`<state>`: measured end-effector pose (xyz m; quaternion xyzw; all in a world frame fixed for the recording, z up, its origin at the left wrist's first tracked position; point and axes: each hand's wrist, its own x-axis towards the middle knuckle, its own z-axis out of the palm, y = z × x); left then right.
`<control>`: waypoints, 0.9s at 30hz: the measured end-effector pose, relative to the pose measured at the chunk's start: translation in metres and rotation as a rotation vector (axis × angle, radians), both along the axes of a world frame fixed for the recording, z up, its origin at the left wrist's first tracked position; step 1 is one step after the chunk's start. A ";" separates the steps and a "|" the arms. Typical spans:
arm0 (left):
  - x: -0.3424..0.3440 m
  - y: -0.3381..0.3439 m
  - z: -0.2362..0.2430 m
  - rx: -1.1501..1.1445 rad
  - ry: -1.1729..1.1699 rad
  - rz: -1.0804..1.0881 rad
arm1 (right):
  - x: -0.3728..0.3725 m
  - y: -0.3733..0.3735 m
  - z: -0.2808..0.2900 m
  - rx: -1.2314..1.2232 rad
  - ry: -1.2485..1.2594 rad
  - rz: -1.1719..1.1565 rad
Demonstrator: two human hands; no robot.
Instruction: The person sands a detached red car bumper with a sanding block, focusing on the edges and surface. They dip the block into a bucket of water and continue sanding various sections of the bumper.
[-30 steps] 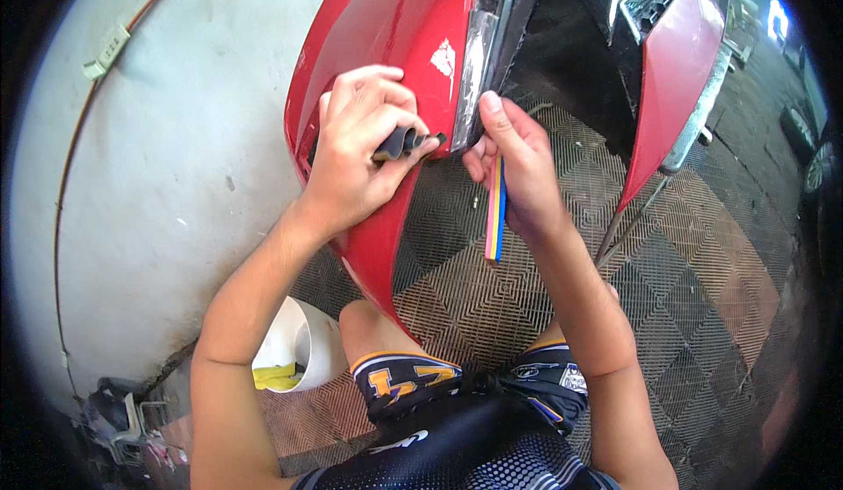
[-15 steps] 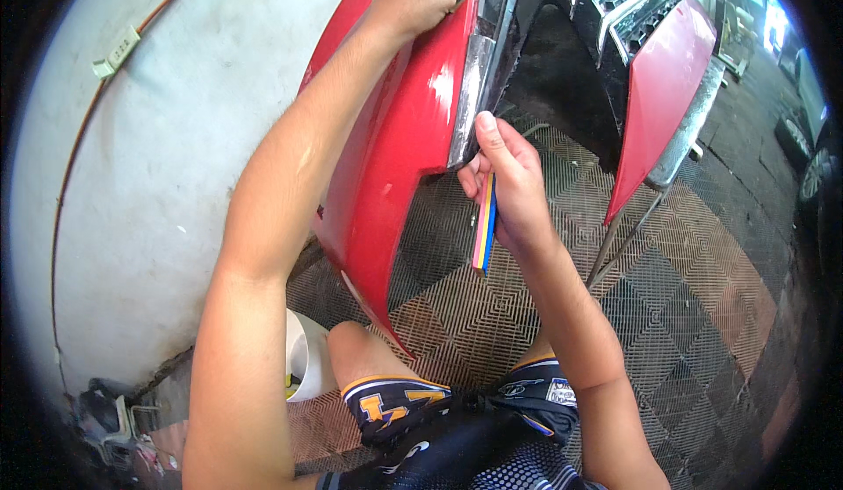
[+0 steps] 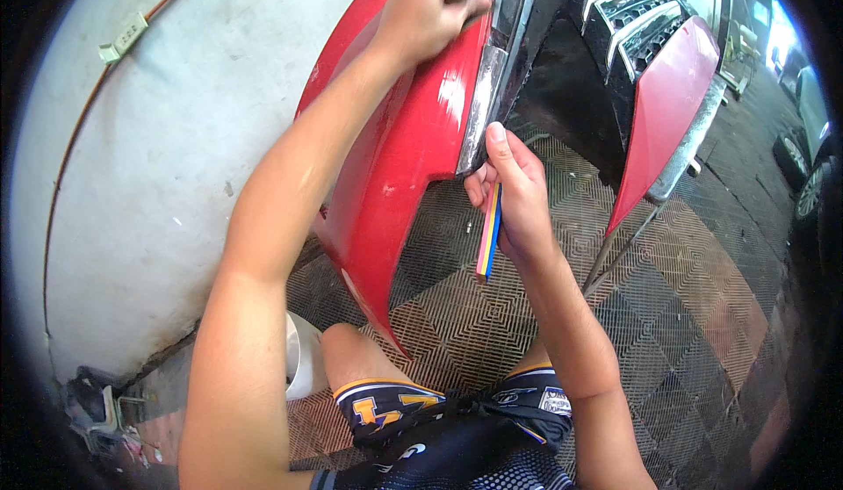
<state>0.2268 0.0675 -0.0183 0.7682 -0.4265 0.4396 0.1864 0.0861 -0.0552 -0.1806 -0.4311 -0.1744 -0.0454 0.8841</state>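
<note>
A red car bumper (image 3: pixel 386 200) stands in front of me, its surface marked with whitish scuffs. My left hand (image 3: pixel 426 16) is bent over its upper right edge, fingers curled round a small dark piece too hidden to name. Beside that edge runs a shiny grey strip (image 3: pixel 481 99) with dark trim. At the strip's lower end is my right hand (image 3: pixel 520 193), thumb up and fingertips close to the corner. It grips a thin layered block (image 3: pixel 489 240) in pink, yellow and blue, which points down toward my knees.
The bumper's other end (image 3: pixel 667 95), faded red with a black and chrome grille, reaches right on a metal stand (image 3: pixel 615 253). A white bucket (image 3: pixel 303 363) is by my left knee. A power strip (image 3: pixel 125 38) hangs on the wall. Car wheels (image 3: pixel 812 191) show far right.
My left hand has slid slightly toward me along the bumper's edge. My right hand keeps its place by the lower corner with the block. The whole view has shifted a little.
</note>
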 end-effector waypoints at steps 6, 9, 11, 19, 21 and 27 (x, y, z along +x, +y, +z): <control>-0.008 0.002 -0.024 0.045 -0.124 -0.037 | 0.002 -0.005 -0.002 0.006 0.016 -0.025; -0.056 0.024 -0.046 0.054 -0.083 -0.092 | 0.001 -0.010 -0.003 -0.011 0.013 -0.029; -0.049 0.025 -0.036 0.030 -0.041 -0.062 | 0.002 -0.003 -0.002 -0.007 0.007 -0.034; -0.012 -0.012 -0.011 -0.128 -0.095 -0.034 | 0.001 -0.007 0.000 0.060 0.023 -0.052; -0.047 0.012 -0.038 -0.057 -0.042 -0.010 | 0.004 -0.011 -0.002 0.011 0.004 -0.048; -0.121 0.076 -0.084 0.066 0.064 0.003 | -0.004 -0.004 0.005 -0.056 0.032 -0.120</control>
